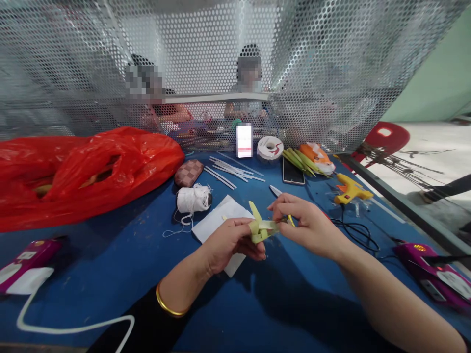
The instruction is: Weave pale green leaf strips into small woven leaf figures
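While my left hand (pixel 235 238) pinches a folded piece of pale green leaf (pixel 259 231), smooth and flat-stripped, my right hand (pixel 300 218) closes thumb and fingertips on its whitish strip end. So the piece sits between my two hands, above a white paper sheet (pixel 215 220) on the blue tabletop (pixel 110 279). A yellow loop (pixel 291 220) shows by my right fingers; I can't tell what it belongs to. Beyond, one fuzzy spool of white string (pixel 194 198), one checkered brown pouch (pixel 189 172), one round ribbon roll (pixel 270 147). Several thin white sticks (pixel 224 171) overlap, too many to count surely; flat green leaves (pixel 299 162) overlap likewise. Two phones: one dark phone (pixel 293 172) lying flat, one lit phone (pixel 244 140) upright. One yellow glue gun (pixel 352 189), one glossy, crumpled red plastic bag (pixel 121 171), two people behind perforated metal (pixel 198 39).
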Demonstrator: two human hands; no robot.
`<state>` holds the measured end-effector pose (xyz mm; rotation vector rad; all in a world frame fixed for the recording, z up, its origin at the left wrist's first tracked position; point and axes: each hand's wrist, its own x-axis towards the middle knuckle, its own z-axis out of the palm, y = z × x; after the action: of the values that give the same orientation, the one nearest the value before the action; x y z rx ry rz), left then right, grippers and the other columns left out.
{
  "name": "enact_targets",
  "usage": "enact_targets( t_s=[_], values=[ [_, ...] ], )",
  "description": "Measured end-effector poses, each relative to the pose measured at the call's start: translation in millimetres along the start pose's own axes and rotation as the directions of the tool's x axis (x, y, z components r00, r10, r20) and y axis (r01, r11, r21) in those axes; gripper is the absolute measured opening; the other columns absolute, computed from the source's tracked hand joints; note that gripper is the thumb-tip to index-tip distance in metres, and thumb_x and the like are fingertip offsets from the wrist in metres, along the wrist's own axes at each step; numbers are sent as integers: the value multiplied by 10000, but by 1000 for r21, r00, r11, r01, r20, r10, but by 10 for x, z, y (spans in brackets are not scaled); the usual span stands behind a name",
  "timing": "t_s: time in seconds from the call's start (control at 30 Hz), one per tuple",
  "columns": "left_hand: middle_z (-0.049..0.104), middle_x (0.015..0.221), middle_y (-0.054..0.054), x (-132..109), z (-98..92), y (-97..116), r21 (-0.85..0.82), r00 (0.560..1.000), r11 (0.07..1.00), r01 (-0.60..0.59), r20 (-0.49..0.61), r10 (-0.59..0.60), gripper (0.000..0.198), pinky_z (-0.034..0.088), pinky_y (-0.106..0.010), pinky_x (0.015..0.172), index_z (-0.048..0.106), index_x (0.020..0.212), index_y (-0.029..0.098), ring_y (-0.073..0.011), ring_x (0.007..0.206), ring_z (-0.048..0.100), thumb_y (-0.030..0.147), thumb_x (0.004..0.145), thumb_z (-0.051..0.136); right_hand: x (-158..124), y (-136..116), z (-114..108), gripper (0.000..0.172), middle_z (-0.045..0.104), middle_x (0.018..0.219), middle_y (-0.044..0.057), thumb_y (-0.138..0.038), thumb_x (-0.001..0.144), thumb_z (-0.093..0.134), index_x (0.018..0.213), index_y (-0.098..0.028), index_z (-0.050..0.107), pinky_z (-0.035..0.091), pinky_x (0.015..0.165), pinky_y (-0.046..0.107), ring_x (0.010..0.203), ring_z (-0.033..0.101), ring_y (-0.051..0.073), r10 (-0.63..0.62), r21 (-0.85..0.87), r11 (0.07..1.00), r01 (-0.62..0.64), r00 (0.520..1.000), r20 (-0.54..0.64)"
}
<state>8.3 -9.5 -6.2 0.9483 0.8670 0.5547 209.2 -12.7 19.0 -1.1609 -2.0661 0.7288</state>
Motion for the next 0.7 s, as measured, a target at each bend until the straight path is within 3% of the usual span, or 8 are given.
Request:
enact_targets(
  t_s=[0.3,0.43,0.57,0.7],
  values=[
    [685,660,-78,12,-8,-5,-89,996,996,32,81,-24,261,530,-278,618,684,764,113,-176,595,677,309,744,511,0,-44,51,156,620,828,44,-69,720,540,668,-198,610,455,757,341,850,594,206,-122,-106,987,121,993,-4],
    [691,690,-98,24,-45,-31,-153,994,988,37,105,-21,325,535,-308,659,694,777,97,-197,629,684,359,787,502,9,-32,83,148,607,780,28,-96,779,558,704,-198,635,423,734,337,779,570,184,-163,-126,979,161,987,-8],
    [679,693,-87,11,-53,-31,-193,994,981,8,110,13,357,542,-337,680,690,804,97,-202,632,676,420,815,540,23,-13,119,37,606,701,-5,-186,827,633,798,-208,626,413,733,341,704,555,169,-85,-67,994,82,995,-43],
    [639,675,-43,-1,-21,-33,-107,994,994,-32,99,43,339,536,-306,649,661,806,120,-165,600,648,459,800,652,28,-7,195,142,603,683,-20,-254,799,703,755,-213,575,431,663,307,677,559,160,37,86,996,-30,996,-82]
  ],
)
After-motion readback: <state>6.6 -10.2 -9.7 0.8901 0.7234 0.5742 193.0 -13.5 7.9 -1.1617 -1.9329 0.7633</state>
